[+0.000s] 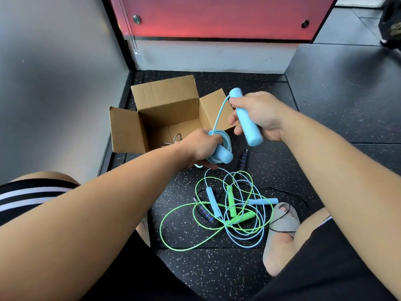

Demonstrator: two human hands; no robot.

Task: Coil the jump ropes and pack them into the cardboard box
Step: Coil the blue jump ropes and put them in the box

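1. Nearest my view are two bare forearms and the black shorts (325,268) of a person crouched over a speckled floor mat (217,274), one foot in a grey slipper (282,218).
2. Between the feet lies a tangle: a green jump rope (231,203), a loose light-blue rope (213,203) and a black-handled rope (206,213), their cords crossing one another.
3. The left hand (201,148) is curled round a blue coil (219,144) and the handle (224,155) tucked against it, just beside the box's near flap.
4. The right hand (260,116) grips the other blue handle (248,124), tilted, its cord running down to the coil.
5. The cardboard box (165,101) stands open on the mat beyond the hands, with a metal item (176,139) inside that I cannot identify.
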